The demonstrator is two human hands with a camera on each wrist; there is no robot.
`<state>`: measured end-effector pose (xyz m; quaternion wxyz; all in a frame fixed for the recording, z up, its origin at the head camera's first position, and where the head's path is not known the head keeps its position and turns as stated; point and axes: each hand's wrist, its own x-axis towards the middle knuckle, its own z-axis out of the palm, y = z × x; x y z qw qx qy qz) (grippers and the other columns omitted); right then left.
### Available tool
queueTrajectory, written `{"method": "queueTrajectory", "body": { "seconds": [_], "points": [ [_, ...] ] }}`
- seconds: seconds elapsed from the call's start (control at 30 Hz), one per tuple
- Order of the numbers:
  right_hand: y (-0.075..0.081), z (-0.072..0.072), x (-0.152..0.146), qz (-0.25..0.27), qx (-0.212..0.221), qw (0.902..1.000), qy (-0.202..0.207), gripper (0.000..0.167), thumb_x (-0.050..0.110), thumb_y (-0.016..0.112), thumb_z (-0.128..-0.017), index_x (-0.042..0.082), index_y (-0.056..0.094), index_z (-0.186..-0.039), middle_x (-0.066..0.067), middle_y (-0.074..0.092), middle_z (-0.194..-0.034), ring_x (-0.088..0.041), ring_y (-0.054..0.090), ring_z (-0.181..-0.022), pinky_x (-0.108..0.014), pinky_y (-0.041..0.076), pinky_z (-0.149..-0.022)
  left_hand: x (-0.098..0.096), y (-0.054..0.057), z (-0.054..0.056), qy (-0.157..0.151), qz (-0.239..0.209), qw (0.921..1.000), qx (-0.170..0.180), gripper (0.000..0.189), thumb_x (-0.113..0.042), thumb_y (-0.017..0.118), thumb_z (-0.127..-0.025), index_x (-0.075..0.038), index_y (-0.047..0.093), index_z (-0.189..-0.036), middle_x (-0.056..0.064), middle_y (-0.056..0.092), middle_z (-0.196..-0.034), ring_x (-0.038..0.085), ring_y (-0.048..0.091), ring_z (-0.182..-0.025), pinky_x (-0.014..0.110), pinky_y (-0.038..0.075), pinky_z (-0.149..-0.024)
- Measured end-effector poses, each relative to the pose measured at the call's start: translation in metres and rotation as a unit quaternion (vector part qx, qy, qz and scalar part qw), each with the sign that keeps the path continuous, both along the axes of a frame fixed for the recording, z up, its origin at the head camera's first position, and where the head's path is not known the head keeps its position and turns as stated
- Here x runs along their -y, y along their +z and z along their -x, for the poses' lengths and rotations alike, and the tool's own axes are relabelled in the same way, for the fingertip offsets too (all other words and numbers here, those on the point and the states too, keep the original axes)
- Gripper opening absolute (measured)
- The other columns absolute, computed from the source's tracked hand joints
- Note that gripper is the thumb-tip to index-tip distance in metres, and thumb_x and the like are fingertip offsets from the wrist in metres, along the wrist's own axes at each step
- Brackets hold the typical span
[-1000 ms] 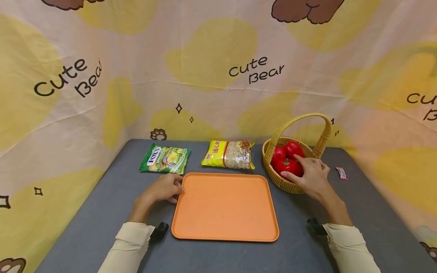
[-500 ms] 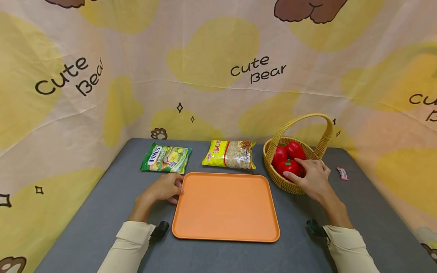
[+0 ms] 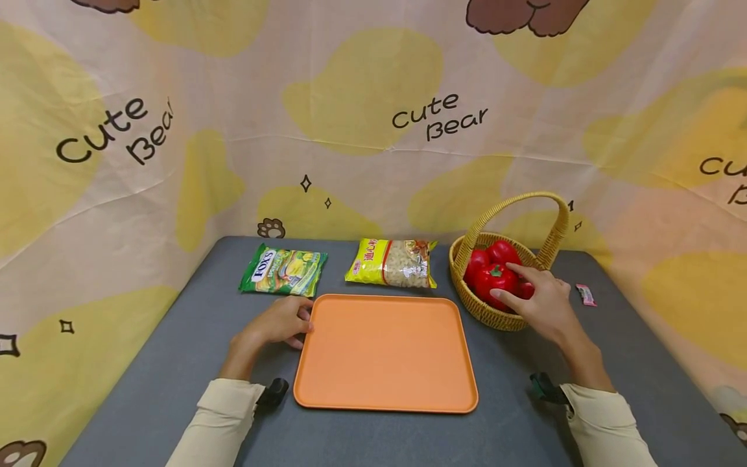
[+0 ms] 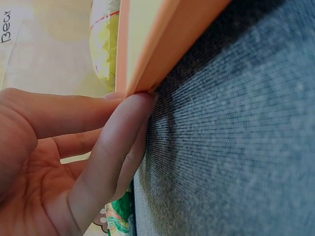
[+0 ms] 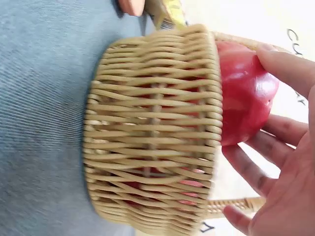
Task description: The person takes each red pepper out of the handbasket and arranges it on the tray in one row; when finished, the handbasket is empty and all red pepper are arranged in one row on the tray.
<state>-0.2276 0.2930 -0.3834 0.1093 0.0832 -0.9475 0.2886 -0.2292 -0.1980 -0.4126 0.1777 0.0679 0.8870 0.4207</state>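
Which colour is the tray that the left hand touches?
Plain orange; the tray shows best in the head view.

Soft, even light in the head view, dimmer in the left wrist view, glare on the red pepper [image 5: 241, 96].

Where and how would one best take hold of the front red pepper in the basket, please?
I'd likely grip the front red pepper by its rounded sides, from above and the near side: its stem faces up and it bulges above the basket rim, with other peppers behind.
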Motion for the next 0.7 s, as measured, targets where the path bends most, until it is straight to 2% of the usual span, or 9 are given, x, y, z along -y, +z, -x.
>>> {"method": "queueTrajectory", "body": {
  "seconds": [0.07, 0.13, 0.2, 0.33, 0.4, 0.5, 0.7],
  "points": [
    [0.006, -0.003, -0.002, 0.02, 0.008, 0.9998, -0.002, 0.075, 0.048, 0.073, -0.095, 0.006, 0.053, -0.154, -0.033, 0.054, -0.146, -0.051, 0.048, -0.127, -0.073, 0.04, -0.106, 0.0, 0.001, 0.0, -0.001, 0.0, 1.0, -0.001, 0.055, 0.002, 0.068, -0.095, 0.013, 0.05, -0.146, 0.019, 0.066, -0.108, 0.019, 0.071, -0.078, 0.035, 0.066, -0.063],
    [0.012, -0.007, -0.003, 0.041, 0.015, 0.999, -0.001, 0.074, 0.049, 0.073, -0.096, 0.009, 0.052, -0.155, -0.031, 0.053, -0.148, -0.051, 0.05, -0.127, -0.07, 0.051, -0.099, 0.0, 0.002, -0.001, -0.003, 0.0, 1.0, -0.001, 0.055, 0.002, 0.068, -0.095, 0.014, 0.05, -0.146, 0.019, 0.065, -0.108, 0.02, 0.071, -0.078, 0.035, 0.066, -0.063],
    [0.019, -0.012, -0.004, 0.059, 0.016, 0.9981, 0.001, 0.073, 0.048, 0.074, -0.096, 0.013, 0.052, -0.156, -0.028, 0.055, -0.147, -0.048, 0.053, -0.126, -0.059, 0.058, -0.092, 0.0, 0.003, -0.001, -0.004, -0.001, 1.0, -0.001, 0.055, 0.002, 0.067, -0.095, 0.014, 0.05, -0.147, 0.019, 0.065, -0.108, 0.02, 0.071, -0.078, 0.035, 0.066, -0.063],
    [0.031, -0.021, -0.002, 0.09, 0.017, 0.9955, 0.021, 0.07, 0.044, 0.076, -0.097, 0.018, 0.052, -0.157, -0.021, 0.057, -0.147, -0.043, 0.056, -0.126, -0.024, 0.056, -0.083, 0.0, 0.005, -0.002, -0.006, 0.001, 1.0, -0.002, 0.055, 0.002, 0.068, -0.096, 0.015, 0.049, -0.146, 0.02, 0.065, -0.109, 0.021, 0.071, -0.079, 0.036, 0.066, -0.063],
    [0.036, -0.024, 0.001, 0.104, 0.019, 0.9937, 0.037, 0.07, 0.042, 0.076, -0.097, 0.02, 0.052, -0.158, -0.019, 0.055, -0.151, -0.043, 0.056, -0.128, -0.014, 0.053, -0.081, 0.0, 0.004, -0.002, -0.006, 0.002, 1.0, -0.002, 0.055, 0.002, 0.067, -0.096, 0.015, 0.049, -0.146, 0.02, 0.065, -0.109, 0.021, 0.071, -0.079, 0.036, 0.066, -0.063],
    [0.04, -0.028, 0.009, 0.118, 0.019, 0.9907, 0.064, 0.069, 0.038, 0.077, -0.096, 0.021, 0.051, -0.158, -0.017, 0.051, -0.156, -0.044, 0.054, -0.13, -0.011, 0.053, -0.081, 0.0, 0.003, -0.001, -0.003, 0.0, 1.0, -0.002, 0.055, 0.003, 0.067, -0.096, 0.015, 0.05, -0.146, 0.02, 0.065, -0.108, 0.02, 0.071, -0.078, 0.035, 0.066, -0.062],
    [0.036, -0.027, 0.033, 0.143, -0.004, 0.9801, 0.137, 0.064, 0.02, 0.081, -0.094, 0.016, 0.057, -0.153, -0.011, 0.057, -0.149, -0.035, 0.064, -0.12, -0.011, 0.055, -0.09, 0.0, 0.003, -0.001, -0.006, -0.003, 1.0, -0.004, 0.055, 0.003, 0.067, -0.095, 0.015, 0.049, -0.146, 0.02, 0.064, -0.108, 0.02, 0.07, -0.078, 0.036, 0.066, -0.062]
  ]
}}
